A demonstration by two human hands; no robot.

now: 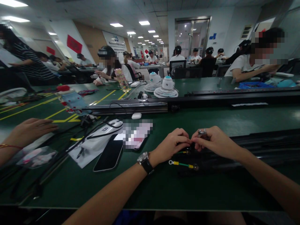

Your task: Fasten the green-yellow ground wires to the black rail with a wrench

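Observation:
My left hand, with a watch on its wrist, meets my right hand just above the green table. Fingers of both are pinched round a small dark part, mostly hidden, whose kind I cannot make out. Just below them lies a short green wire with yellow sleeves and a ring terminal. To the right, long black rails run along the table beneath my right hand and forearm.
A black-screened phone, a pink phone, a white earbud case and black cables lie to the left. Another person's hand reaches in there. Behind are long metal rails and white fans.

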